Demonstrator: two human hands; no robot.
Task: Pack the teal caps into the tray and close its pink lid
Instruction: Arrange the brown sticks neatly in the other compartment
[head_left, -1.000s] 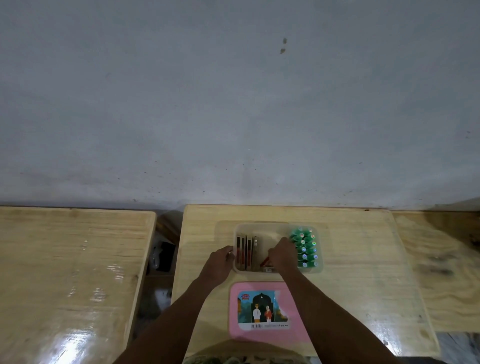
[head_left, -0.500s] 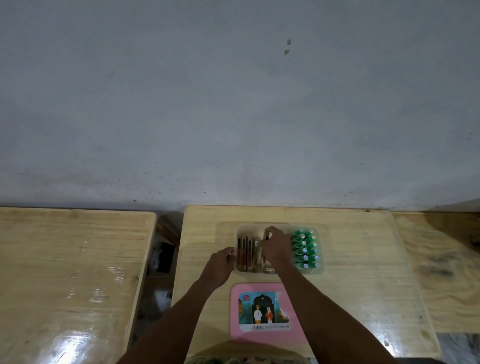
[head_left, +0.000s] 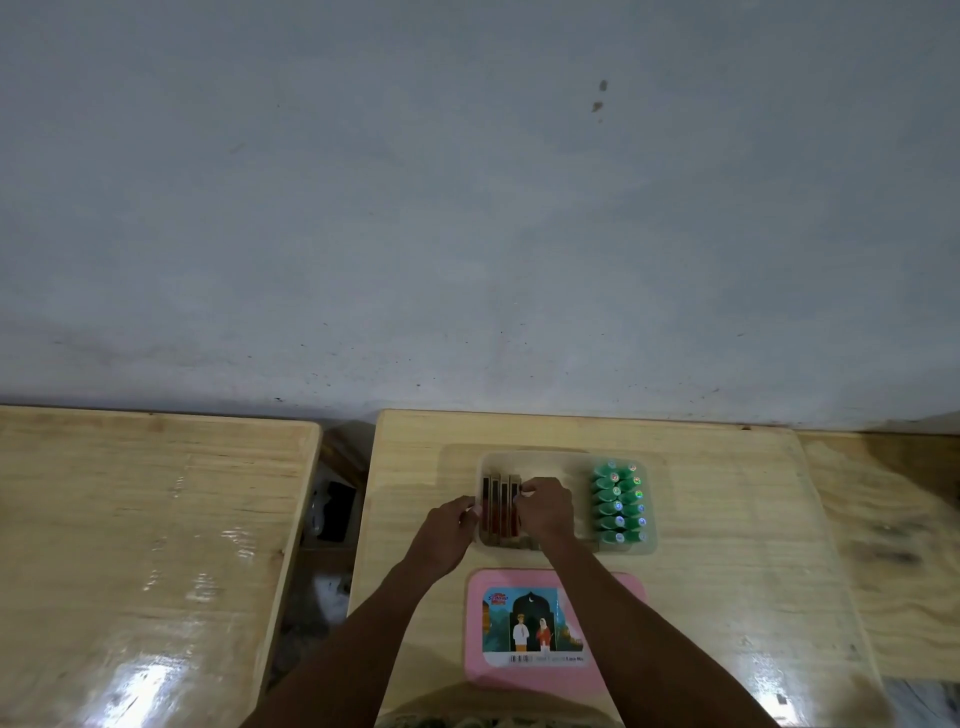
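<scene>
Both forearms are bare from the bottom edge of the head view to the wrists; no sleeve, cuff or glove shows on either. The left hand (head_left: 448, 535) and right hand (head_left: 545, 512) carry no visible ring, watch or band, though small detail is soft at this range. A strip of dark, mottled patterned garment (head_left: 467, 721) shows between the arms at the bottom edge; its print cannot be read.

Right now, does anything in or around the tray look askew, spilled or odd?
Nothing stands out. The teal caps stand in neat rows at the right end of the tray, dark red strips upright at its left. The pink lid lies flat on the table, off the tray. Both hands are at the strips.
</scene>
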